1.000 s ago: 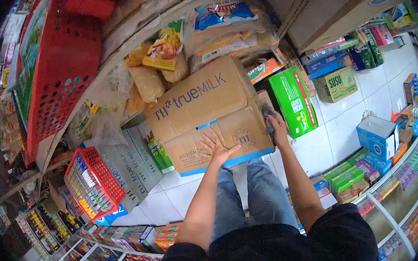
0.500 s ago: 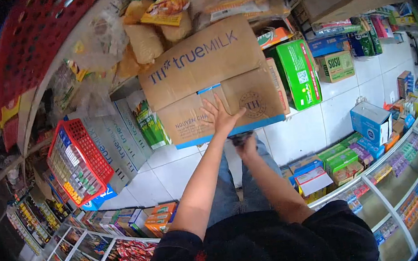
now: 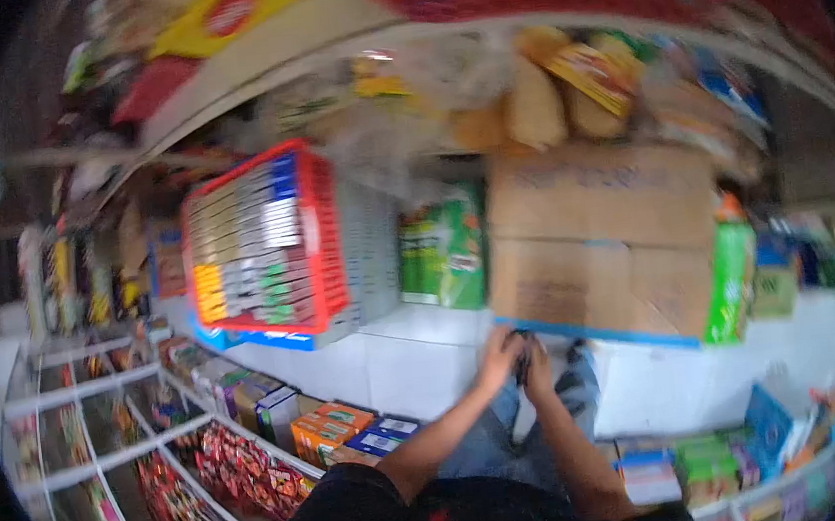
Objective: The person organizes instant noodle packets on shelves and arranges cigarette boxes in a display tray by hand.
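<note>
My left hand (image 3: 499, 357) and my right hand (image 3: 536, 365) are together in front of my legs, just below the near edge of a large cardboard milk carton (image 3: 603, 253). Between them is a small dark object (image 3: 521, 351), blurred, which the fingers of my right hand wrap round. The fingers of my left hand are bent against its other side. Neither hand touches the carton, whose flaps lie closed with a blue strip along the bottom.
A red basket (image 3: 327, 239) of small packed boxes stands at the left, beside green packs (image 3: 442, 253). A green box (image 3: 731, 276) adjoins the carton. Shelves with red packets (image 3: 247, 468) curve along the lower left. Bagged goods (image 3: 533, 104) hang over the carton.
The view has swung left, so things appear farther right. My left hand has come off the carton and joined my right hand at the dark object.
</note>
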A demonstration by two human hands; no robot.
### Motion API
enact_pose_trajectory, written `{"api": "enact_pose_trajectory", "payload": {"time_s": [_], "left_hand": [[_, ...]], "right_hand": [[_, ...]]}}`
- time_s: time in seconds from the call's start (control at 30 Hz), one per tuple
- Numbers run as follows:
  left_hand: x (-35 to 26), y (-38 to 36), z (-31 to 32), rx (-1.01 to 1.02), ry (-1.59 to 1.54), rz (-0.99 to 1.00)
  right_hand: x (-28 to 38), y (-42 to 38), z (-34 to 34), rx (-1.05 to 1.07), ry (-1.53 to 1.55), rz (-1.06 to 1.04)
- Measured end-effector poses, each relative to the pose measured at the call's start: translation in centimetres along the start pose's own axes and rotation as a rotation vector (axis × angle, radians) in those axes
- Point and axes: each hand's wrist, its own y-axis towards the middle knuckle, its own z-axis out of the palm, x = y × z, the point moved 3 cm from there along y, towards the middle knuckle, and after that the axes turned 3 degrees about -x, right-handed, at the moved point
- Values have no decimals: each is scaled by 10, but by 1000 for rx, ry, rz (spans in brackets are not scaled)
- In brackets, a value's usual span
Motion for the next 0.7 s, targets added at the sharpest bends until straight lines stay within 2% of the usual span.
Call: {"api": "enact_pose_trajectory", "payload": {"time_s": [0.03, 0.07, 0.1, 0.13, 0.17, 0.2, 0.23, 0.27, 0.3, 0.33, 0.37, 0.4, 0.43, 0.47, 0.5, 0.57, 0.6, 0.63, 0.67, 0.7], "left_hand": [[8, -4, -7, -85, 166, 203], [5, -6, -20, -226, 65, 38], [-12, -4, -34, -265, 62, 54], [-22, -4, -42, -251, -388, -227], [-23, -6, -44, -205, -843, -509], [-27, -3, -50, -217, -881, -547], [-11, 3, -52, -209, -897, -545], [18, 15, -55, -169, -837, -490], [33, 30, -57, -127, -775, -427], [28, 44, -64, -237, -584, -212], [31, 63, -68, -377, -508, -119], [40, 77, -65, -470, -545, -111], [44, 86, -58, -347, -625, -235], [78, 109, -43, -120, -546, -204], [35, 100, -32, -39, -743, -675], [143, 120, 11, 18, -906, -705], [197, 121, 21, 67, -618, -552], [219, 121, 28, 107, -330, -396], [145, 108, 12, 31, -617, -625], [136, 105, 12, 28, -626, -633]], "right_hand": [[31, -19, 34, 31, 106, 292], [45, -17, 54, 87, 98, 284], [59, -10, 67, 147, -46, 173], [69, -2, 75, 189, -191, 57], [72, 3, 78, 199, -205, 45], [74, 8, 82, 297, -414, -38], [76, 11, 84, 386, -625, -118], [106, 15, 86, 458, -774, -35], [134, 21, 84, 446, -785, -48], [163, 25, 79, 417, -859, -174], [181, 31, 76, 385, -939, -285], [194, 39, 72, 206, -1002, -410], [202, 40, 63, 27, -1080, -510], [203, 45, 57, -61, -1293, -590], [197, 51, 49, -137, -1497, -692], [167, 65, 20, -113, -1580, -694], [157, 69, 13, -75, -1623, -711], [157, 70, 13, -62, -1637, -714], [154, 73, 13, -71, -1689, -675], [152, 73, 15, -83, -1739, -630]]}}
